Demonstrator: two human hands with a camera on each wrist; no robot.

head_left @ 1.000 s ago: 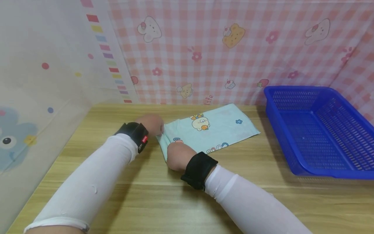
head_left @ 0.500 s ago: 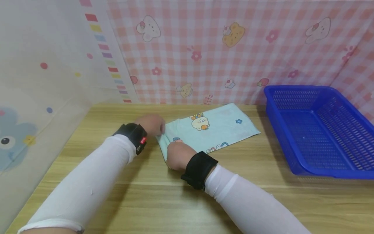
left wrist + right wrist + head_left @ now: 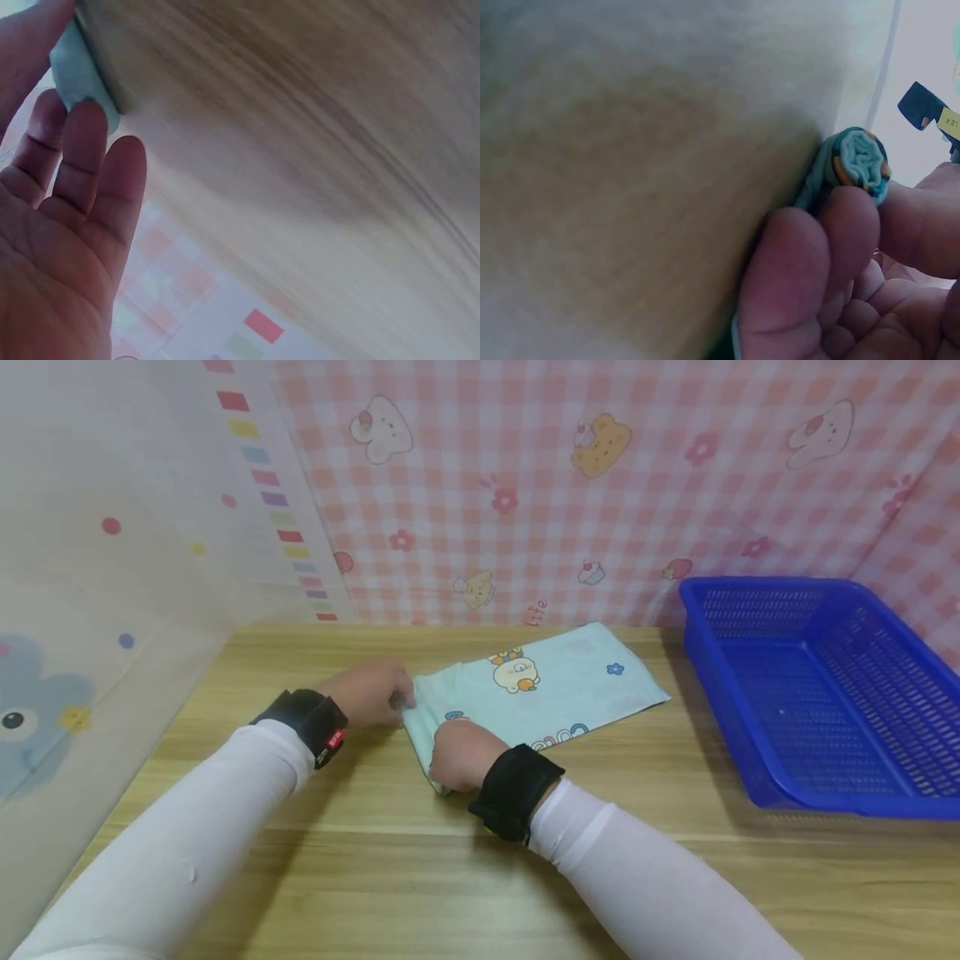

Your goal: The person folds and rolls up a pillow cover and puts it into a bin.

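Note:
A light blue cloth (image 3: 570, 681) printed with a bear and flowers lies on the wooden table, its left end rolled up. My right hand (image 3: 465, 756) grips the near end of that roll. In the right wrist view, the coiled end (image 3: 860, 159) sits between thumb and fingers. My left hand (image 3: 367, 693) is at the far end of the roll. From the left wrist view, its fingers (image 3: 124, 180) extend fairly straight, with some fingertips right at the rolled edge (image 3: 79, 75) and the thumb on the other side.
A blue plastic basket (image 3: 716, 718) with slotted walls stands on the table (image 3: 360, 877) at the right. Behind the table hangs a pink checked sheet (image 3: 465, 468) with cartoon prints. A pale printed sheet (image 3: 60, 577) covers the left side.
My left hand has drawn back slightly to the left and its fingers have loosened at the roll. The right hand stays at the near end, where the roll's tip now shows more.

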